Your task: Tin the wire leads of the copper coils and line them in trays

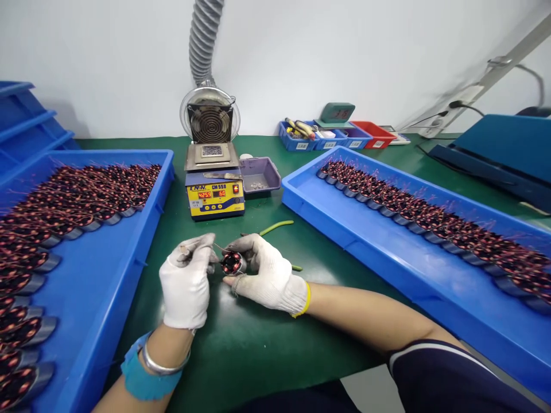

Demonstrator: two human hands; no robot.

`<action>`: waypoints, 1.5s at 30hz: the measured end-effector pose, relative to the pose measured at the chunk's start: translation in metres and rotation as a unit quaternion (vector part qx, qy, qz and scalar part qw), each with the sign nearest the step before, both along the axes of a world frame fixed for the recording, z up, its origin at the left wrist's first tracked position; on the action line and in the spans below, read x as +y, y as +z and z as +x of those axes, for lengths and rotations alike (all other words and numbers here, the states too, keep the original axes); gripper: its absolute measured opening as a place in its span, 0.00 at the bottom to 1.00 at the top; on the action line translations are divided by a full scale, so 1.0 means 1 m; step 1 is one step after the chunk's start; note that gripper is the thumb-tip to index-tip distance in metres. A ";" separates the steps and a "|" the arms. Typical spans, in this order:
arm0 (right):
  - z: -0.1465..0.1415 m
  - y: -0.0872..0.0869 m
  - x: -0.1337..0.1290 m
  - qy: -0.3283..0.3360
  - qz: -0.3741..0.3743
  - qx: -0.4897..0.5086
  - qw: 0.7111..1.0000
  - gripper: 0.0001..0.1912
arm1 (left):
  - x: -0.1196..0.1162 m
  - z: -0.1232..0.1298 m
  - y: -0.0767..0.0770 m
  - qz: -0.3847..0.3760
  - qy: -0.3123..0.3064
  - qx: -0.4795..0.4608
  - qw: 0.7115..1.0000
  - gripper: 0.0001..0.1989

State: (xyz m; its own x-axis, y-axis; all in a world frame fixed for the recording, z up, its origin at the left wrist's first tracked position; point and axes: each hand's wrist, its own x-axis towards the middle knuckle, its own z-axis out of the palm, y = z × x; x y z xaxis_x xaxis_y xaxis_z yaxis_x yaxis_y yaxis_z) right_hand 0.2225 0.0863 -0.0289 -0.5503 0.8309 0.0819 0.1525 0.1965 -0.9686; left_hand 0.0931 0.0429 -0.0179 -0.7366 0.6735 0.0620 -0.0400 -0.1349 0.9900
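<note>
Over the bench in front of me is a small round motor stator [231, 263] with a metal ring and copper windings. My right hand [269, 272], in a white glove with a yellow cuff, is closed around the ring from the right. My left hand [187, 275], also gloved in white, pinches at the stator's left side, where a thin wire lead [219, 247] runs between the hands. Its fingertips are dirty and partly hide what they grip. Beneath my right hand lies a tool with yellow-green handles [278, 226]; its head is hidden.
A yellow solder pot [215, 198] reading 425.9 stands ahead, below a grey duct [204, 40]. Blue trays of wired stators flank me, left [107, 287] and right [365, 229]. Behind are a purple tray [269, 175], small bins [299, 140] and a green clock [338, 112].
</note>
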 end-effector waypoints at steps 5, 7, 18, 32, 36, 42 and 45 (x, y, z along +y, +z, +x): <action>0.002 -0.008 0.004 -0.004 -0.018 0.013 1.000 0.23 | 0.003 -0.008 0.001 0.075 0.051 -0.037 0.995 0.14; 0.003 -0.010 0.005 -0.008 -0.007 0.021 1.000 0.23 | 0.001 -0.005 0.001 0.039 -0.017 0.002 0.999 0.16; 0.014 0.003 0.001 0.007 0.048 -0.064 0.997 0.22 | 0.004 -0.015 0.021 0.087 0.034 -0.139 0.986 0.11; 0.000 0.040 0.070 -0.025 0.086 0.071 0.993 0.26 | 0.003 0.013 -0.021 -0.082 -0.158 -0.038 0.983 0.28; -0.034 0.090 0.135 -0.071 0.267 -0.051 0.960 0.21 | 0.003 0.020 -0.025 -0.181 -0.264 0.171 0.932 0.23; -0.104 0.132 0.201 -0.132 0.352 -0.288 0.881 0.19 | 0.003 0.019 -0.024 -0.214 -0.311 0.342 0.861 0.19; -0.126 0.134 0.221 -0.150 0.345 -0.341 0.862 0.23 | 0.003 0.019 -0.025 -0.206 -0.322 0.399 0.833 0.20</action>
State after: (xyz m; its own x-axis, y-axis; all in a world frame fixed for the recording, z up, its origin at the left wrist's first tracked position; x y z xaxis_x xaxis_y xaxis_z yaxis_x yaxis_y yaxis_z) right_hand 0.0961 0.3070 0.1050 -0.4343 0.8275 0.3559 0.7838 0.5418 -0.3034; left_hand 0.1117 0.0455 -0.0431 -0.0484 0.9985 0.0246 0.7213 0.0179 0.6924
